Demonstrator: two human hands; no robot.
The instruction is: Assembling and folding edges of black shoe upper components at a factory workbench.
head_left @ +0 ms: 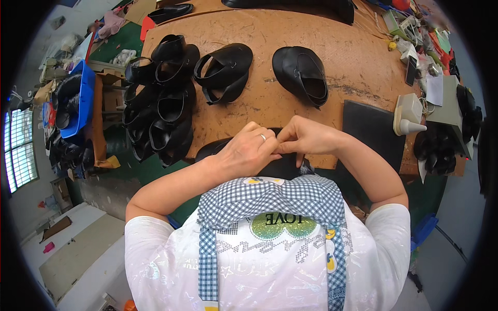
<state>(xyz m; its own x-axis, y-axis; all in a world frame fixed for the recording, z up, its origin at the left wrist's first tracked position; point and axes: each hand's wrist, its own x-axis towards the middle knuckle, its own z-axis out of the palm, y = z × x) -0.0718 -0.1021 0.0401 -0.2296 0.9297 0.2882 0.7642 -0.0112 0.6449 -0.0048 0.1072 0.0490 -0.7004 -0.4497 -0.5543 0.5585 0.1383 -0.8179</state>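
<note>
My left hand [248,150], with a ring on one finger, is closed over a black leather shoe upper [210,150] at the table's near edge. Pressed close against it, my right hand [310,137] is also closed, thumb and forefinger pinched together beside the left fingertips. Whatever lies in that pinch is too small or hidden to tell. Both hands cover most of the upper; dark parts of it show to the left and below them. Beyond the hands, one black shoe upper [303,72] lies by itself, and another black upper [225,70] lies further left.
Several black uppers [174,106] are piled at the table's left side. A black mat [371,129] lies on the right of the brown table [259,109], beside a white-nozzled bottle [411,116]. A blue bin [83,101] stands far left. Clutter lines the far right edge.
</note>
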